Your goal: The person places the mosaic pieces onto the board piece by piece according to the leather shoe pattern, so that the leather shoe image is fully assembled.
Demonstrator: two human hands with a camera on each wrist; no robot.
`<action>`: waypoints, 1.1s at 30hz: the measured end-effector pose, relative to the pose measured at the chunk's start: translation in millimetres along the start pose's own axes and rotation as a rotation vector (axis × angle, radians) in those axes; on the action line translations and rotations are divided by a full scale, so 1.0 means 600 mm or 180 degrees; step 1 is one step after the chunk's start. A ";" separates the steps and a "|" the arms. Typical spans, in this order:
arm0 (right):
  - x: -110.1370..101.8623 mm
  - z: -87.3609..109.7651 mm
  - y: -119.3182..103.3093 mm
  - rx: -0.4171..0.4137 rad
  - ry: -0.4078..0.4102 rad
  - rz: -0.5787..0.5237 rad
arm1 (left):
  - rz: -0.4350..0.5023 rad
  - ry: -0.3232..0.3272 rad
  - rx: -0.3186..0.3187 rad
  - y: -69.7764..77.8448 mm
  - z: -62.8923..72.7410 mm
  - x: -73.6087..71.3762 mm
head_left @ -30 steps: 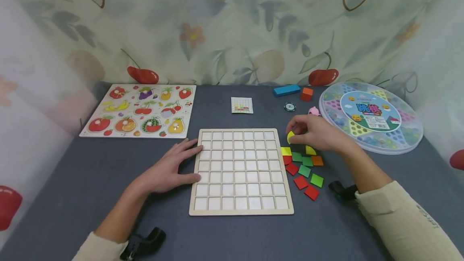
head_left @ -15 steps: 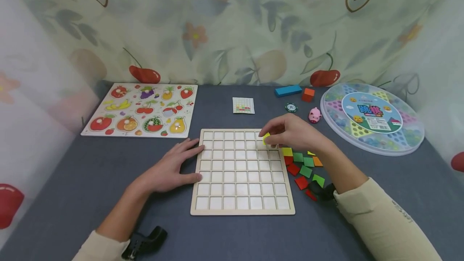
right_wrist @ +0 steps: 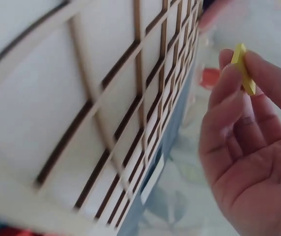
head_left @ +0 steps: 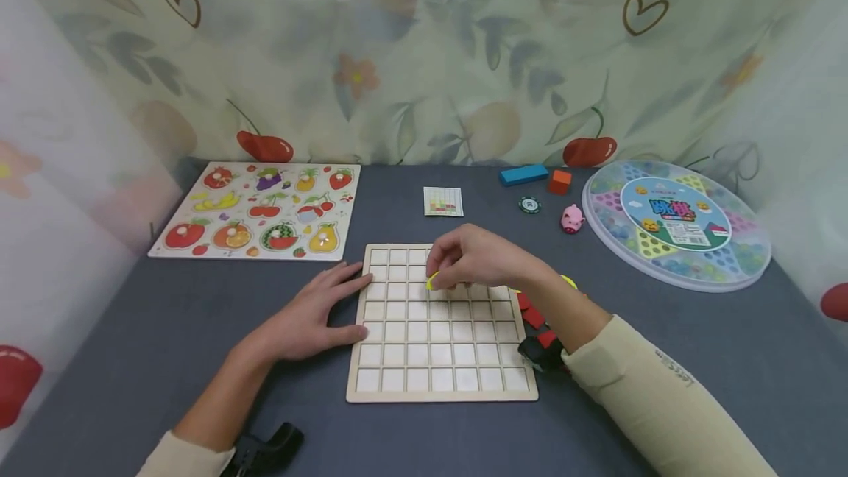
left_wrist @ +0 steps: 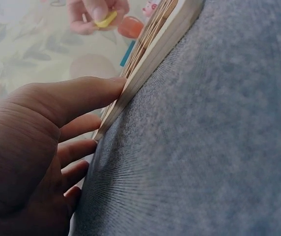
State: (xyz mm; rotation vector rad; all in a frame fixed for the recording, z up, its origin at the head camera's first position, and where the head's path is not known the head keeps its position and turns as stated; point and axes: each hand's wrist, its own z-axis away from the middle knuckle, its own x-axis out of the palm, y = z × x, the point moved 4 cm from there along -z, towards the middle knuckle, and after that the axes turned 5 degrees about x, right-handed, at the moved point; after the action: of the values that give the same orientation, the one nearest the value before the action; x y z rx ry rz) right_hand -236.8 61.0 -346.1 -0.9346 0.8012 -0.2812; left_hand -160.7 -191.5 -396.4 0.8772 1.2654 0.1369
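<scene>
right hand pinches a yellow tile over the wooden grid board.

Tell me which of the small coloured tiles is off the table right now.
The yellow tile, pinched in the right hand above the wooden grid board. The red tiles lie on the table beside the board's right edge, partly hidden by the forearm.

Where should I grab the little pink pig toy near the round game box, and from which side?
Pinch the pink pig toy across its round body, coming from above. It stands alone on the dark cloth, apart from the round game box, so its flanks look clear.
</scene>
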 end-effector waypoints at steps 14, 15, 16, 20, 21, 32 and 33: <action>0.066 -0.068 -0.046 0.0147 -0.0722 0.0398 | 0.0035 -0.0002 -0.0059 -0.008 -0.002 0.002; 0.069 -0.071 -0.046 0.0173 -0.0731 0.0404 | 0.0037 -0.0004 -0.0062 -0.008 -0.001 0.003; 0.072 -0.072 -0.047 0.0196 -0.0734 0.0415 | 0.0035 -0.0006 -0.0060 -0.008 -0.001 0.003; 0.079 -0.078 -0.048 0.0210 -0.0701 0.0538 | 0.0015 0.0023 0.0007 -0.004 0.001 0.002; 0.081 -0.079 -0.048 0.0201 -0.0678 0.0582 | 0.0002 0.0033 0.0024 -0.004 0.002 0.001; 0.085 -0.077 -0.057 -0.0053 -0.0639 0.1176 | -0.0028 0.0044 0.0050 -0.003 0.002 0.001; 0.085 -0.077 -0.057 -0.0076 -0.0632 0.1218 | -0.0023 0.0041 0.0046 -0.004 0.001 0.002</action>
State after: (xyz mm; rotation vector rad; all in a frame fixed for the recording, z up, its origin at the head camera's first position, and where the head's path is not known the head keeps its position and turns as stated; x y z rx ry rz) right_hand -231.4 -14.4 -359.2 -0.7980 0.7825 0.1528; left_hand -160.4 -192.8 -398.7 0.8852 1.2829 0.1280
